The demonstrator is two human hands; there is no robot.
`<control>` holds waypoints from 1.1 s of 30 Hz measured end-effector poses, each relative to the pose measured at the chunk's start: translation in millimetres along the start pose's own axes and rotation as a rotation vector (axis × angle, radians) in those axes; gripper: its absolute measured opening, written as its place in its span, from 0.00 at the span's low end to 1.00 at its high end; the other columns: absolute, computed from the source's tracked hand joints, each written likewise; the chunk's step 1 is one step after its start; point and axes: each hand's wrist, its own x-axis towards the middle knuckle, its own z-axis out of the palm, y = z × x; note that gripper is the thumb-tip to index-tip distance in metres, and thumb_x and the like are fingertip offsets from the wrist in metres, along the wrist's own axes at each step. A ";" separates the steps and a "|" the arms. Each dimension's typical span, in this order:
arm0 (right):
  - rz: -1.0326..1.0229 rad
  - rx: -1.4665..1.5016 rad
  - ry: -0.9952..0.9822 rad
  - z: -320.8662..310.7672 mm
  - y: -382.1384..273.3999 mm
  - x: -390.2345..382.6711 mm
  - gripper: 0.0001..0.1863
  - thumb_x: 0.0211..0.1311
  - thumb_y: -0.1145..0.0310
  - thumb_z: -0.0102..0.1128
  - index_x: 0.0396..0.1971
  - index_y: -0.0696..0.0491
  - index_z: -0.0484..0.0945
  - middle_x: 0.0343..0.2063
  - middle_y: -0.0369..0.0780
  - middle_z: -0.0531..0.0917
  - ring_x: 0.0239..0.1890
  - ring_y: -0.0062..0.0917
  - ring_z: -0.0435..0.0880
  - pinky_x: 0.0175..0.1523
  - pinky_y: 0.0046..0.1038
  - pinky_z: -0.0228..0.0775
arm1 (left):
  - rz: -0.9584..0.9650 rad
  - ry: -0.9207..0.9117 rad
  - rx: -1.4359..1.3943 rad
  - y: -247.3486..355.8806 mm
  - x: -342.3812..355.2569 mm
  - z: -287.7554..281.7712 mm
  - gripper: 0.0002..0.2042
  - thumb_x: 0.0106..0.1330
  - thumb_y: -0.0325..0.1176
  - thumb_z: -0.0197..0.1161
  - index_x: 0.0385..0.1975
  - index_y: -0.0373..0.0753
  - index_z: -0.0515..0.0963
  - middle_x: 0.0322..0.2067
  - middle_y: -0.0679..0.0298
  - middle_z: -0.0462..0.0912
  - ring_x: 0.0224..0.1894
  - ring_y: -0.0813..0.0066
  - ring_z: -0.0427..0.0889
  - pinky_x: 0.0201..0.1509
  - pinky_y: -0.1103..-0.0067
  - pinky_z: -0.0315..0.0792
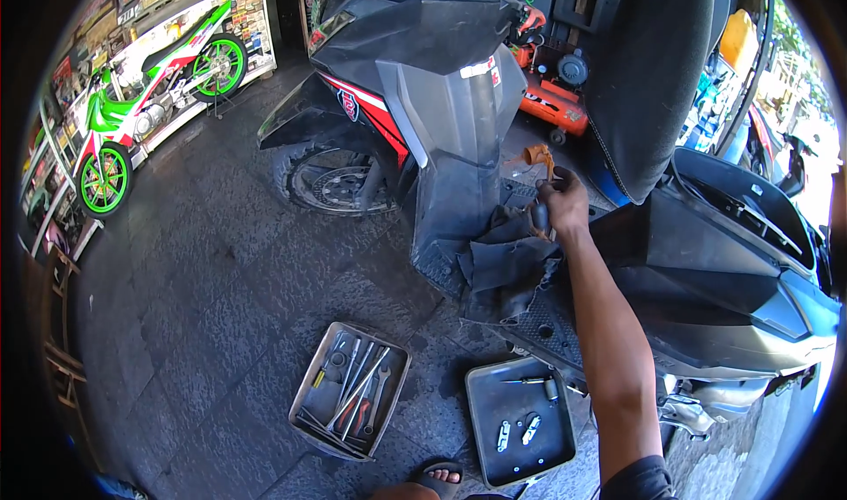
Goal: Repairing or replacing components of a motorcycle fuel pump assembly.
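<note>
My right hand [566,205] reaches in from the lower right, over the footboard [432,257] of a dark grey scooter. Its fingers are closed round an orange-brown piece [536,154] with a rounded, ring-like end; its exact kind is unclear. A dark grey rounded form [541,219] shows below the fingers; I cannot tell whether it belongs to the same piece. Beneath the hand, a ragged dark cloth [505,266] drapes over the footboard. My left hand is out of view.
On the tiled floor, a metal tray [401,385] holds wrenches and other hand tools. A black tray [476,412] holds two small silvery parts and a thin tool. The raised seat [648,77] stands at right, an orange compressor [551,108] behind. A green motorcycle [146,116] stands far left.
</note>
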 end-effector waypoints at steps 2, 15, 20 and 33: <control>-0.056 0.215 -0.110 -15.8 -23.4 -32.5 0.29 0.61 0.74 0.60 0.61 0.67 0.65 0.36 0.44 0.83 0.34 0.23 0.83 0.42 0.24 0.75 | 0.027 0.028 -0.003 2.0 -4.9 -0.8 0.37 0.66 0.63 0.47 0.59 0.32 0.71 0.54 0.53 0.78 0.54 0.58 0.78 0.64 0.64 0.67; 0.208 0.510 -0.372 -203.0 -90.1 -309.7 0.28 0.58 0.78 0.45 0.62 0.59 0.67 0.39 0.36 0.78 0.39 0.20 0.77 0.48 0.25 0.70 | -0.103 0.209 0.119 -33.3 -102.6 4.7 0.39 0.65 0.66 0.46 0.60 0.34 0.70 0.56 0.53 0.77 0.57 0.56 0.77 0.66 0.63 0.65; 0.517 0.936 -0.311 -248.9 -97.8 -374.7 0.37 0.45 0.78 0.50 0.63 0.63 0.63 0.34 0.48 0.82 0.30 0.34 0.83 0.37 0.29 0.76 | 0.434 0.073 0.673 -43.2 -109.8 23.5 0.21 0.70 0.46 0.58 0.53 0.37 0.70 0.46 0.48 0.79 0.43 0.57 0.84 0.47 0.63 0.81; 0.540 1.584 -0.368 -303.3 -53.6 -464.7 0.36 0.53 0.76 0.53 0.65 0.59 0.58 0.38 0.55 0.82 0.23 0.34 0.82 0.32 0.31 0.73 | 0.140 -0.197 0.322 -58.5 -106.5 48.2 0.27 0.72 0.59 0.39 0.50 0.43 0.75 0.50 0.64 0.80 0.49 0.64 0.80 0.44 0.61 0.76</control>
